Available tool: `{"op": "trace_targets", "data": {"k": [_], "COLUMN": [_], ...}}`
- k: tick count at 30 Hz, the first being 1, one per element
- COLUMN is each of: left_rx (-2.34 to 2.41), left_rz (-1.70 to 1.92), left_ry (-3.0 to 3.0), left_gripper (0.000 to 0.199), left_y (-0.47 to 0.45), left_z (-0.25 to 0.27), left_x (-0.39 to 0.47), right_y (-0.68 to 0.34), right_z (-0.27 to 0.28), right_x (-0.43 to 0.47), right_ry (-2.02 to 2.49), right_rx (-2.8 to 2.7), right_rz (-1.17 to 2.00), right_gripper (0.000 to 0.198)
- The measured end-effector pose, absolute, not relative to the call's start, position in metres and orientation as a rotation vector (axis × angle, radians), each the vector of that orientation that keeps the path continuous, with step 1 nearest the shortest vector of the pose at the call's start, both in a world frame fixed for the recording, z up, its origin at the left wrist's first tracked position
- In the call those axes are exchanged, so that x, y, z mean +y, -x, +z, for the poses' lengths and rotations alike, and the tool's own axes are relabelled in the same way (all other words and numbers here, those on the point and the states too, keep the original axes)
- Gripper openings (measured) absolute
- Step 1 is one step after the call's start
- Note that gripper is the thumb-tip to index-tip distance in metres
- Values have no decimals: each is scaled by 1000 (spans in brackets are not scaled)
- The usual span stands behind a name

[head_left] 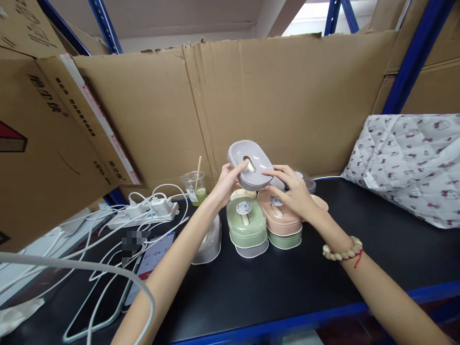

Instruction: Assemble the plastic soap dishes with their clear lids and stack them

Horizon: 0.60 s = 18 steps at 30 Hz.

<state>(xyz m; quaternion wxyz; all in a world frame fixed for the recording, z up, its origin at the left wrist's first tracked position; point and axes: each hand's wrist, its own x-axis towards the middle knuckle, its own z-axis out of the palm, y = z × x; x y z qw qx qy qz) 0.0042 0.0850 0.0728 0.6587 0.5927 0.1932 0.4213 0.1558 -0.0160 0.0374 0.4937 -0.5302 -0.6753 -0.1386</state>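
Observation:
Above the stacks, a lavender oval box (254,158) with a glossy lid is held tilted between both hands. My left hand (230,179) grips its left side, the thumb on the pale bar in the lid's slot. On the other side, my right hand (293,189) closes round the lower right edge, fingertips on the lid. Below them stand a green box (251,232) with a round label, on top of a lavender one, and a pink box (282,220) atop another green one. A greyish box (212,247) sits partly behind my left forearm.
A clear cup (199,195) with green drink and a straw stands near the cardboard wall (151,120). On the left lie a power strip (143,215), tangled white cables and two phones. A quilted patterned bag (413,167) leans at right. A blue edge (287,321) borders the black tabletop.

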Motion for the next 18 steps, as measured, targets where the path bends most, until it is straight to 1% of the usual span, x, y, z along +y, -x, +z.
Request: {"op": "trace_targets", "data": {"k": [1,4,6,8,11,13,16,18], "left_rx": [466,492,468,436,411,418,402,378], "left_rz": [994,1007,966,926,878,875,885,863], "left_ry": [-1306,-1261,-1307,-1367,-1446,-1456,-1452,-1469], "left_gripper": [48,42,37,34,37,43,51,45], "left_y": [-4,-4,-4,-4,-6,-6,-6,-7], "left_z": [72,75,77,78,77,76,73,72], "left_x": [84,78,72,67,62,62,65,67], "right_y": [-156,-156,-155,-154,-150,-148,-146,-147], "right_z": [37,37,41,46,53,55,55,53], "right_x": [-15,-11,-11,-13,-18,-20,-20,-19], "right_ry": [1263,1206,1174,1136,1097,1076,1036,1048], "right_rx": [-1595,-1382,-1252,-1192,-1141,-1097,-1079,-1104], "right_rz": [-275,-8,197,361,510,569,599,589], "right_gripper": [38,72,86,85,66,59,58,59]}}
